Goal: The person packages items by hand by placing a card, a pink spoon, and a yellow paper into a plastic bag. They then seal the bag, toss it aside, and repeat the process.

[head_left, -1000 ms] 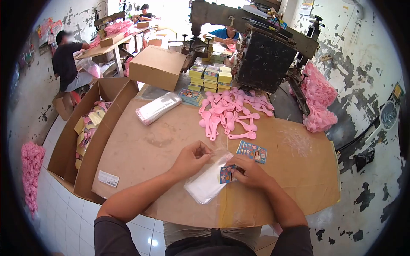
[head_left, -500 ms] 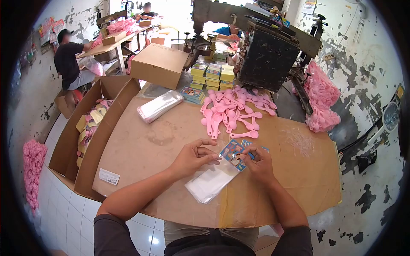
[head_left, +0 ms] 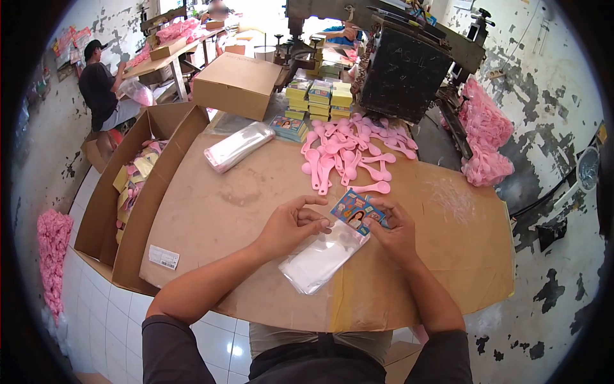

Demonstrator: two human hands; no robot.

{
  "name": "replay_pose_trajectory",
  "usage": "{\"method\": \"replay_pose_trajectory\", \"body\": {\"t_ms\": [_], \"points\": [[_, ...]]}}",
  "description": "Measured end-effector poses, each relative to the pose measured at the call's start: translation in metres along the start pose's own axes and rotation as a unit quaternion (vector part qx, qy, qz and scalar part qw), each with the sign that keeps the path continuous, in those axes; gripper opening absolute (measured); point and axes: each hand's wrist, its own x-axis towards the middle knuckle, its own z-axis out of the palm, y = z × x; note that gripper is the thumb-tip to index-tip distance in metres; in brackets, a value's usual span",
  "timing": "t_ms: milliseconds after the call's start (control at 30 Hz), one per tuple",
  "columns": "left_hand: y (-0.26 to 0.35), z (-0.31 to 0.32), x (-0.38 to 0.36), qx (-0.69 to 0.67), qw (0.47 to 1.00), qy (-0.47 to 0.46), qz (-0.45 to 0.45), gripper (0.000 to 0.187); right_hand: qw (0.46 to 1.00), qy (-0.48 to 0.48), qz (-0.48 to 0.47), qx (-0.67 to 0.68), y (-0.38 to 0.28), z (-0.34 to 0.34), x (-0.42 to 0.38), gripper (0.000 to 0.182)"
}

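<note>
My right hand [head_left: 395,229] grips a blue printed card [head_left: 353,211] by its right side, thumb on top. The card is tilted over the upper end of a stack of clear plastic bags [head_left: 313,265] lying on the cardboard-covered table [head_left: 224,205]. At the card's lower left, my left hand [head_left: 291,224] has its thumb and curled fingers pinched at the mouth of a clear bag; the film there is thin and hard to see. Just beyond the card lies a heap of pink plastic spoons [head_left: 345,153].
Another bundle of plastic bags [head_left: 240,147] lies farther left, near stacked cards [head_left: 318,96] and a closed carton [head_left: 236,80]. An open box [head_left: 109,211] with cards and pink pieces stands left. A black machine [head_left: 403,70] is behind. A co-worker [head_left: 99,86] sits at back left.
The card in my right hand has turned so its printed face shows more fully. My right hand has shifted slightly up and right; my left hand stays beside the bag mouth.
</note>
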Motion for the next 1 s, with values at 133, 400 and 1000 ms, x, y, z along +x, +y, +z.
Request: {"method": "replay_pose_trajectory", "body": {"t_ms": [133, 400, 1000], "points": [[0.002, 0.001, 0.000, -0.015, 1.000, 0.011, -0.008, 0.041, 1.000, -0.013, -0.001, -0.029, 0.003, -0.004, 0.000, 0.035], [0.004, 0.005, -0.004, 0.077, 0.997, -0.008, 0.018, 0.044, 0.975, -0.093, -0.090, -0.182, 0.006, -0.013, 0.002, 0.042], [0.015, 0.013, -0.010, 0.135, 0.990, -0.024, 0.028, 0.045, 0.984, -0.128, -0.057, -0.114, -0.011, 0.014, -0.004, 0.039]]}}
